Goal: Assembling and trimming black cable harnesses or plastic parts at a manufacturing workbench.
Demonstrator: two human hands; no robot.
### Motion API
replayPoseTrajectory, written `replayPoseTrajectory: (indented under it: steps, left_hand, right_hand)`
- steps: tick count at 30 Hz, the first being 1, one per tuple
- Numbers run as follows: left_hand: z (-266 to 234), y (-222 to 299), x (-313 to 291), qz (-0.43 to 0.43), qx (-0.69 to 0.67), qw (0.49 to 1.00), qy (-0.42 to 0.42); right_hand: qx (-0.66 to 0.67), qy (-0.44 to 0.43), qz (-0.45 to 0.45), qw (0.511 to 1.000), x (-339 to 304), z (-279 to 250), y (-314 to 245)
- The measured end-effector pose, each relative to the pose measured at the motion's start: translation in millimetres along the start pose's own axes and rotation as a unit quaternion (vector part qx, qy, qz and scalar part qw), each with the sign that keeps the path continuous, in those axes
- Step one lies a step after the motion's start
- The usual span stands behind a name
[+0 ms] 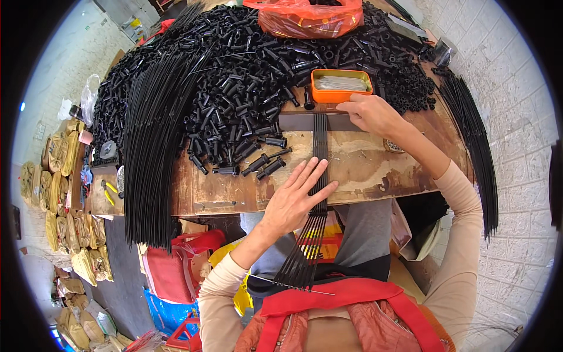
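Note:
My left hand (pixel 293 199) lies flat, fingers stretched out, over a row of thin black rods (pixel 320 141) that runs toward me across the table's front edge. Below the hand the rods fan out over my lap, and a thin pale wire (pixel 316 291) crosses their near ends. At the front of an orange tin (pixel 343 98) is my right hand (pixel 375 119), its fingers pinched together. Whatever sits between those fingertips is too small to make out. Inside the tin lie many thin, silvery pins (pixel 340 82).
A large heap of black plastic tubes (pixel 234 88) covers the table's back and left. Long black rod bundles hang over the edge at left (pixel 155 152) and right (pixel 469 135). Behind stands a red plastic bag (pixel 311 20). Yellow-handled pliers (pixel 109 192) lie far left.

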State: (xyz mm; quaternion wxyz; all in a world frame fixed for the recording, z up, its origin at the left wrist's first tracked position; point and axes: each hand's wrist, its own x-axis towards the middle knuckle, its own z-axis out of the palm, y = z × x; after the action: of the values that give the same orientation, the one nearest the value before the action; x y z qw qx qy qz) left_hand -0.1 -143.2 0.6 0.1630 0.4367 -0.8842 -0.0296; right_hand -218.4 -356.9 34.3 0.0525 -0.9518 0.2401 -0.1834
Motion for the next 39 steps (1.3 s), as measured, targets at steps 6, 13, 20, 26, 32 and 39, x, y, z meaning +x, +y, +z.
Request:
replayPoseTrajectory:
  steps: [6,13,20,26,32,39]
  left_hand:
    - [1.2,1.9,1.2,-0.011,-0.035,0.999,0.025]
    - [1.0,-0.4,0.2,0.002,-0.004,1.0,0.005]
    - [0.4,0.1,0.4,0.005,0.001,1.0,0.003]
    - [1.4,-0.3,-0.4,0.004,0.008,1.0,0.001]
    - [-0.3,0.2,-0.5,0.003,0.004,1.0,-0.002]
    - [2.0,-0.9,0.7,0.01,0.018,1.0,-0.002]
  right_hand:
    - [-0.012,-0.005,-0.015,1.0,1.1,5.0,3.0]
    - [-0.024,-0.03,-0.047,0.998,1.6,-0.1,0.6]
    - [-0.028,-0.008,0.0,1.0,-5.7,1.5,1.1]
    - [-0.025,-0.009,-0.013,1.0,0.5,4.5,-4.3]
    - [-0.035,-0.003,-0.021,0.999,1.0,6.9,-2.5]
    - [-0.012,0.017,-0.043,0.999,1.8,8.1,8.9]
